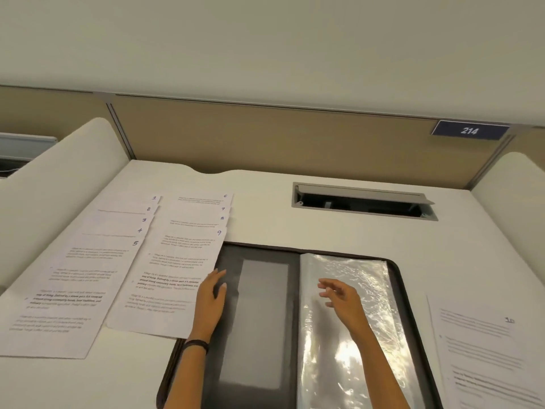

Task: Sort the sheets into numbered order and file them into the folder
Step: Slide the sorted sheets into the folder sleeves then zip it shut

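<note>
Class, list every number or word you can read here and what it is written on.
"214": blue sign on the partition.
"1", "2", "3", "4", "5": corners of the left fan of sheets.
"6", "7", "8", "9": corners of the middle fan of sheets.
"10": sheet right of the folder.
Printed paragraphs: too blurred to read.

Numbered sheets (pixel 118 261) fanned in two overlapping columns lie left of the open dark folder (pixel 259 320), sheet 10 (pixel 483 349) right.
</note>
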